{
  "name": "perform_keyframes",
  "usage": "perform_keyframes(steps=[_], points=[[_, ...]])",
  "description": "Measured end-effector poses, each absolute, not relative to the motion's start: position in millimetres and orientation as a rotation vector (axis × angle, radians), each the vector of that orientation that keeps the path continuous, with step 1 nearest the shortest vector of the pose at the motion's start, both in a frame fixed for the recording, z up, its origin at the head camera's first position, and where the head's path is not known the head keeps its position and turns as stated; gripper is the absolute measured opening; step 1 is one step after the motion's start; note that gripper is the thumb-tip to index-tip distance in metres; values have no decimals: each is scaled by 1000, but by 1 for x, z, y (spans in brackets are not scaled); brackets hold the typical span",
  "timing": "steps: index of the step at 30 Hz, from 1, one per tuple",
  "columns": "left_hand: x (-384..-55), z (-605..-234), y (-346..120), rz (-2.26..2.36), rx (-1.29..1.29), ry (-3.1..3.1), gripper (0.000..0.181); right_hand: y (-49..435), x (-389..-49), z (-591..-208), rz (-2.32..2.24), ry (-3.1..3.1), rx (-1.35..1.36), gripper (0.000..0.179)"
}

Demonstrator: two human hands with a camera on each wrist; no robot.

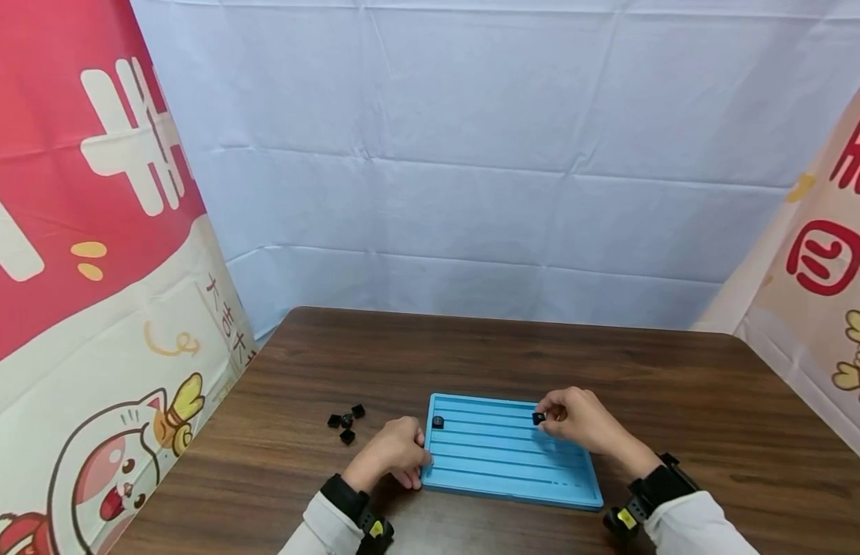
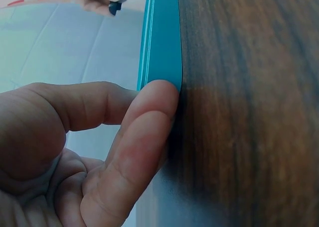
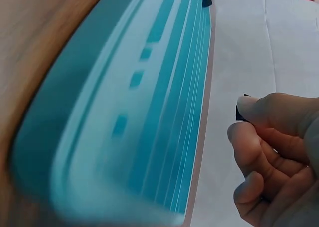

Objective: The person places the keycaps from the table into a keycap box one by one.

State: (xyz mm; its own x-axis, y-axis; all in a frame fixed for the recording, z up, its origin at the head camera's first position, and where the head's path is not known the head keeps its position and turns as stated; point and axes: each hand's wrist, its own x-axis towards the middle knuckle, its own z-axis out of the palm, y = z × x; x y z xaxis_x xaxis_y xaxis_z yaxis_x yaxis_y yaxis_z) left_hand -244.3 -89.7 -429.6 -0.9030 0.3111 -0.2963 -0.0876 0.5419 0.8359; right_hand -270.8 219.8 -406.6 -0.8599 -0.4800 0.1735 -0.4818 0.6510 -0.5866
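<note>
A light blue tray with long parallel grooves lies on the table. My left hand grips its near left edge; in the left wrist view the thumb and a finger meet at the tray's side wall. Over the tray's far right part, my right hand pinches a small black keycap between thumb and fingertips. The right wrist view shows that keycap partly hidden by the thumb. Another black keycap sits in the tray near its far left corner.
Several loose black keycaps lie in a small cluster on the brown wooden table, left of the tray. A pale cloth hangs behind the table, with printed banners at the sides.
</note>
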Motion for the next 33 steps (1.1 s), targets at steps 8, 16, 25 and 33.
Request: perform_keyframes(steps=[8,16,25,33], points=[[-246,-431,-89,1314,209,2371,18,195,-276,-411,1040,-2829,873,10],[-248,-435,-90,1335,204,2348,18,174,-277,-418,1056,-2857,918,11],[-247,-435,-90,1331,199,2354,19,148,-278,-421,1072,-2908,896,12],[-248,-435,-91,1325,195,2344,19,129,-278,-423,1142,-2933,882,10]])
